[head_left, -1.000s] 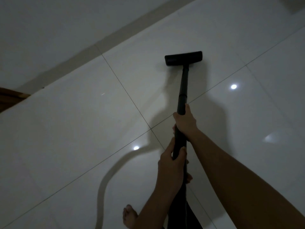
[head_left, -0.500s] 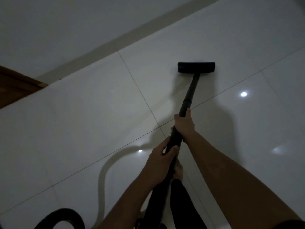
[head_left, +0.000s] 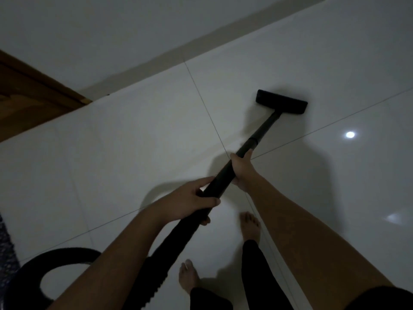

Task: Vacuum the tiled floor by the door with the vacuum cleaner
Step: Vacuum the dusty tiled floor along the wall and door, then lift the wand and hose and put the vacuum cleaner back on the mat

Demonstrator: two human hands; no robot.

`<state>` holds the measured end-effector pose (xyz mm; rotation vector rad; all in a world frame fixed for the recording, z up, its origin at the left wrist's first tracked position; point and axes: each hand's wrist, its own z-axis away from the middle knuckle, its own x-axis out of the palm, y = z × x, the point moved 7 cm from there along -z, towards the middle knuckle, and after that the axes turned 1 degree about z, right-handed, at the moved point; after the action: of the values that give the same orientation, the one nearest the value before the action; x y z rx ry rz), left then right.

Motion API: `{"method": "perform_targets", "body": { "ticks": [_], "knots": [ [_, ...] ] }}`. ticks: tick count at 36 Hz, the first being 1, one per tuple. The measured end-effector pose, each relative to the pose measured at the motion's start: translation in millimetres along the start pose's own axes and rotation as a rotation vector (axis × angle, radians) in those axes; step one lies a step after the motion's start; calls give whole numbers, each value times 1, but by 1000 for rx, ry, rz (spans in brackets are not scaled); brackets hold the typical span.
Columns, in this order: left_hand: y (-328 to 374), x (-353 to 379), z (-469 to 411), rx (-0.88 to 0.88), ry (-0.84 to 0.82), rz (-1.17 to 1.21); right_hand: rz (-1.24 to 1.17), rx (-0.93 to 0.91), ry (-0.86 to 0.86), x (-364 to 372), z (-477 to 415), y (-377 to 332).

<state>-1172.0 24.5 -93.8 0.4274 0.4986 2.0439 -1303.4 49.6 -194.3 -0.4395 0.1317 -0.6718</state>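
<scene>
Black wand (head_left: 225, 175) runs diagonally from lower left up to upper right, ending in a flat black floor head (head_left: 281, 102). Head sits flat on the white glossy tile floor (head_left: 111, 153), on a tile past the grout cross, near the baseboard (head_left: 201, 41) strip along the wall (head_left: 111, 25). Wand has a joint collar above the upper hand; section beyond it is slightly thinner.

Right hand (head_left: 242, 170) is wrapped around the wand further up, just below the collar, fingers closed round the tube, arm extended. Left hand (head_left: 192, 201) grips lower down, thumb on top, fingers curled under, clenched on the tube. Both hands on the wand, apart from each other, with bare tube between them.

Below the left hand the wand becomes ribbed black hose (head_left: 156, 276), which loops round at bottom left under the left forearm. Vacuum body not in view.

Two bare feet on the tile: right foot (head_left: 250, 227) just below the right forearm, left foot (head_left: 188, 278) nearer the bottom edge. Dark trouser legs above both.

Brown wooden door (head_left: 29, 101) at left edge, its bottom corner meeting the floor beside the baseboard. Dark patterned mat (head_left: 5, 253) edge at far left, blurred. Room is dim; bright light reflection (head_left: 350, 134) on the tile right of the wand, the person's shadow falls across the tiles there.
</scene>
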Motion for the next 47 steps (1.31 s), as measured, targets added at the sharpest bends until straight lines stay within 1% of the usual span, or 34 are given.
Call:
{"method": "perform_targets", "body": {
  "ticks": [2, 4, 7, 10, 12, 14, 16, 20, 22, 25, 27, 29, 31, 34, 35, 37, 39, 41, 44, 47],
  "knots": [
    [0, -12, 2, -5, 41, -37, 21, -6, -31, 1, -3, 1],
    [2, -27, 5, 13, 120, -104, 75, -70, -32, -4, -4, 1],
    [5, -53, 11, 49, 260, -292, 345, -322, 7, -16, 4, -13],
    [9, -68, 16, 62, 317, -421, 499, -595, -4, -14, 24, -32],
    [14, -73, 18, 66, 342, -473, 615, -772, -105, -1, 35, -42],
    [18, -76, 19, 64, 366, -501, 732, -890, -283, 17, 40, -44],
    [22, -79, 19, 67, 386, -506, 824, -932, -421, 31, 40, -44],
    [29, -81, 19, 67, 398, -540, 1023, -875, -523, 51, 26, -45],
    [31, -83, 19, 59, 408, -546, 1070, -884, -527, 59, 20, -47],
    [29, -87, 19, 41, 428, -538, 1064, -959, -526, 69, 17, -52],
    [28, -89, 19, 15, 454, -564, 1063, -969, -520, 71, 16, -55],
    [30, -90, 21, 14, 517, -622, 1057, -970, -508, 73, 17, -57],
    [37, -89, 26, 89, 631, -616, 1047, -973, -490, 74, 16, -60],
    [53, -82, 46, 298, 873, -515, 1072, -1021, -483, 81, 16, -65],
    [55, -76, 54, 359, 943, -444, 1081, -1036, -477, 84, 15, -67],
    [47, -63, 67, 428, 1052, -196, 1076, -1042, -458, 89, 12, -68],
    [26, -50, 75, 410, 1142, 133, 1051, -1028, -437, 92, 10, -68],
    [0, -36, 76, 325, 1237, 421, 1037, -1015, -425, 96, 10, -65],
    [-25, -21, 70, 205, 1337, 636, 1022, -1035, -394, 103, 13, -60],
    [-30, -26, 62, 226, 1377, 756, 997, -1103, -362, 111, 20, -51]
  ]
}}
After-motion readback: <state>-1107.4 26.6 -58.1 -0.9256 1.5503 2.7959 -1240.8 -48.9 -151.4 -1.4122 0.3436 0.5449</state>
